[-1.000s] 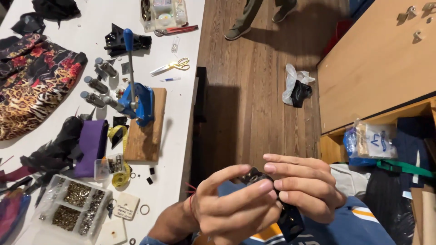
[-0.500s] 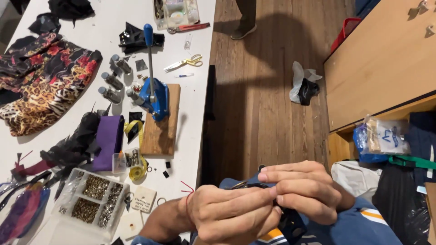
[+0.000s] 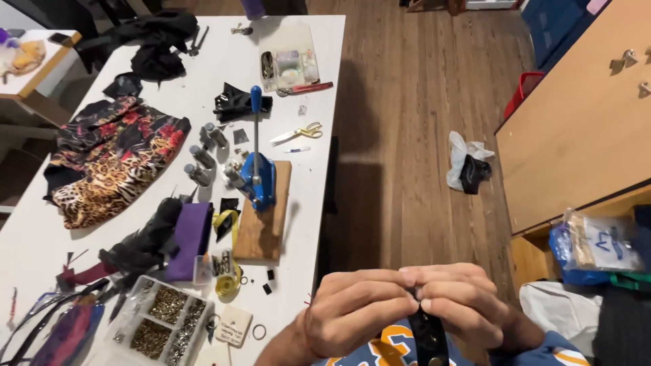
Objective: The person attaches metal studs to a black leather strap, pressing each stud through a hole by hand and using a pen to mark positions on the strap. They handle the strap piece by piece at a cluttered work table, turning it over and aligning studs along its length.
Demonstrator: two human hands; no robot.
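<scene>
Left hand (image 3: 356, 313) and right hand (image 3: 464, 308) both pinch one black strap (image 3: 427, 339). One blue press (image 3: 258, 177), one scissors (image 3: 298, 133) on tabletop (image 3: 41, 237).

Glossy black strap (image 3: 427, 339); blue painted-metal press (image 3: 258, 177) on bare wood block (image 3: 264, 227); smooth white table (image 3: 319, 74)

Left hand (image 3: 356, 312): bare, no glove, no ring seen. Thin red cord bracelet (image 3: 310, 318) at left wrist. Right hand (image 3: 461, 308): bare, no glove. Blue garment (image 3: 542, 352) with orange and white lettering just below both hands, bottom edge of view. Sleeves not visible; forearms bare.
</scene>
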